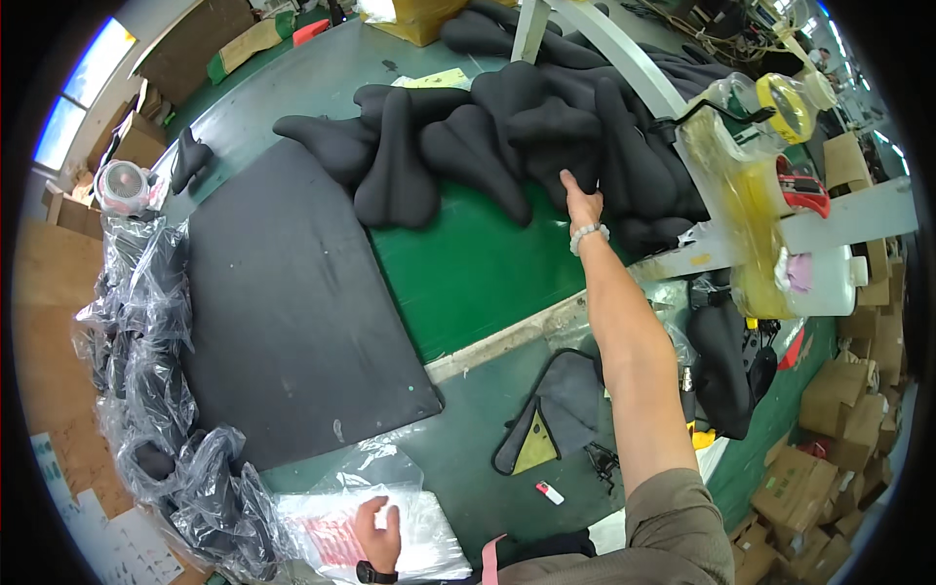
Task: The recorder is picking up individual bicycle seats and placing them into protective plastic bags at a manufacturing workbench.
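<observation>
My right hand reaches forward to a pile of black bicycle saddles. Its thumb lies on top of one black bicycle saddle at that saddle's near end, and the other fingers are mostly hidden. A beaded bracelet circles this wrist. Near the lower edge, my left hand is over a stack of clear plastic bags, its fingers loosely bent and apart, with nothing visible in them. One clear bag stands partly raised beyond that hand.
A dark grey mat covers the left part of the green table. Saddles wrapped in plastic line its left edge, below a small fan. A white frame with tape rolls stands right. Cardboard boxes are piled lower right.
</observation>
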A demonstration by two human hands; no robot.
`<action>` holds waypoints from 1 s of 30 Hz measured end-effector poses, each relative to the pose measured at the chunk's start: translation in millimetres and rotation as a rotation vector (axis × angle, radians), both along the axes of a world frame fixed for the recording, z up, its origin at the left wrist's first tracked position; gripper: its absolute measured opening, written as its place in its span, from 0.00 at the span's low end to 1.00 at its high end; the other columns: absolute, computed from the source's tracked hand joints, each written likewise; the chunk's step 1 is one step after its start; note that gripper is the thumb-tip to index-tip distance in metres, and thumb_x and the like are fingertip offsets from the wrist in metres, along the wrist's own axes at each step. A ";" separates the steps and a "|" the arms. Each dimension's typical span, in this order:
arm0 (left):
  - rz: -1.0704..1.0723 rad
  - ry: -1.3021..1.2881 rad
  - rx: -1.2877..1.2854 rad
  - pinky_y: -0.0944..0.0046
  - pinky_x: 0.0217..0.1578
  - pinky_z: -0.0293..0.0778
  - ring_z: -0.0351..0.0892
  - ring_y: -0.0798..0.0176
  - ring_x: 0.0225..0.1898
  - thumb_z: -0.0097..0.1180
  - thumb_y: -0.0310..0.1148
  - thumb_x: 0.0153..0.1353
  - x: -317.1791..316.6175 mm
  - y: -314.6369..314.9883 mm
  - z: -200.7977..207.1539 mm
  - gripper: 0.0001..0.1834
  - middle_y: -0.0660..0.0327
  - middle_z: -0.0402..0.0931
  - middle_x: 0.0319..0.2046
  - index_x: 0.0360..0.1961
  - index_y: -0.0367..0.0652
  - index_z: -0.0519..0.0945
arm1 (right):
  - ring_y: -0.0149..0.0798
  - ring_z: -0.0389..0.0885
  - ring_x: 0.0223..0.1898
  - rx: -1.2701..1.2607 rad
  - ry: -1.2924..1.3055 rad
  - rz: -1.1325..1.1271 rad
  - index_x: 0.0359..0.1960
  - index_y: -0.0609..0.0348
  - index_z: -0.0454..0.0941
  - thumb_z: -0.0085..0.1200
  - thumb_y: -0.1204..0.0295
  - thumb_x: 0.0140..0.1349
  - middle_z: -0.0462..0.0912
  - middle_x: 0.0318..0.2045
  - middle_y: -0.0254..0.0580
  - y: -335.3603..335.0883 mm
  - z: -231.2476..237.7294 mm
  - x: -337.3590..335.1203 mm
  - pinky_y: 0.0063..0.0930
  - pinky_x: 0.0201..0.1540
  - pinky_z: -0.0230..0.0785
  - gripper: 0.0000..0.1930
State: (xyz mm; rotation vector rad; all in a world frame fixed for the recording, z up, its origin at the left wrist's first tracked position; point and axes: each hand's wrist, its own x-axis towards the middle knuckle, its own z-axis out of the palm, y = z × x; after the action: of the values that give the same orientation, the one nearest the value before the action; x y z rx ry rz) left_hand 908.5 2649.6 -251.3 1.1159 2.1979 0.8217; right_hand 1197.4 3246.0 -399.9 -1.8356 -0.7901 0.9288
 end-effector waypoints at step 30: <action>0.116 -0.837 -0.077 0.61 0.52 0.75 0.78 0.62 0.48 0.70 0.27 0.53 25.7 3.4 24.4 0.31 0.55 0.78 0.48 0.56 0.32 0.71 | 0.54 0.80 0.40 0.072 -0.507 1.420 0.54 0.67 0.73 0.70 0.55 0.50 0.81 0.40 0.55 -441.4 204.6 14.3 0.43 0.49 0.73 0.35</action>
State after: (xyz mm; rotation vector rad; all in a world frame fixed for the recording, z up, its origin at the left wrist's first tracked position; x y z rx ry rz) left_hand 934.2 2653.1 -226.9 0.4630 1.5661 1.0089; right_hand 1211.8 2804.6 -195.3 -1.2478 -2.5414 1.1773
